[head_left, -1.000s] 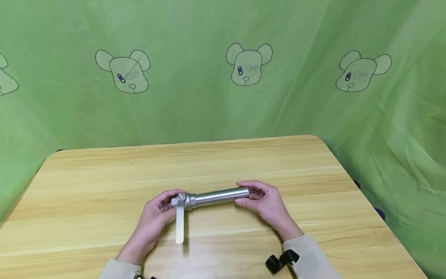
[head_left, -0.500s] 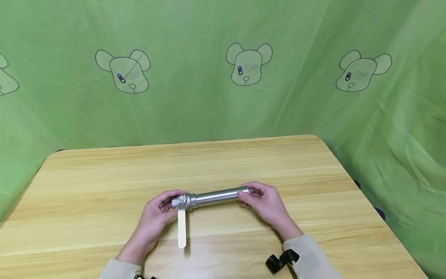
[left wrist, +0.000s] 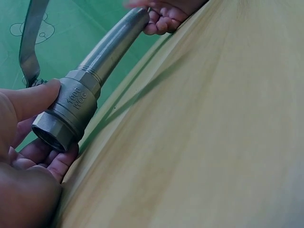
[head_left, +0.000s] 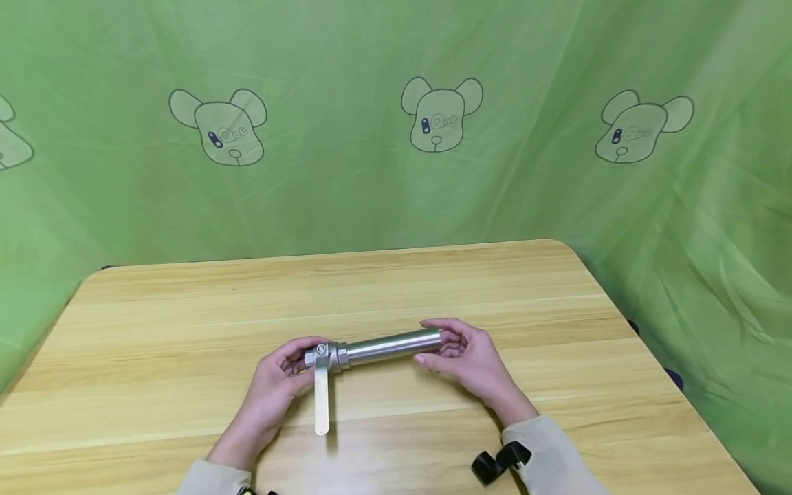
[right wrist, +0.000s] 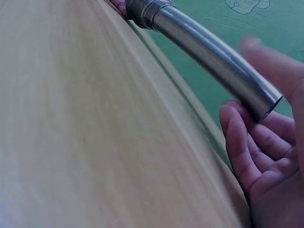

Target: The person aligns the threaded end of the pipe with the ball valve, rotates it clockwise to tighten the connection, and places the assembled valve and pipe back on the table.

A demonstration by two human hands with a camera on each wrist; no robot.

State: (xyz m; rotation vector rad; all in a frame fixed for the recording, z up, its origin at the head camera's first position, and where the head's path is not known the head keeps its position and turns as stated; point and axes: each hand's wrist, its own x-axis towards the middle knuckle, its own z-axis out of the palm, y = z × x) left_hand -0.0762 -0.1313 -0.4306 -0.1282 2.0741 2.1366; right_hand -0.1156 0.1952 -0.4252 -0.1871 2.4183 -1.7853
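Steel fittings held just above a pale wooden table point(head_left: 185, 323): at left, the left hand point(head_left: 278, 375) grips the hexagonal end of a ball valve point(head_left: 324, 355), thumb on top and fingers curled beneath, with the valve's flat lever handle point(head_left: 320, 405) hanging down toward the person. A straight steel pipe point(head_left: 392, 346) runs rightward from the valve, its threaded end apparently already seated in the valve body, so the joint looks at least partly made up. At right, the right hand point(head_left: 467, 357) cups the pipe's free end with fingers loose and spread, not clamped on it. Whether the thread is fully tight cannot be told; a further turn may remain.
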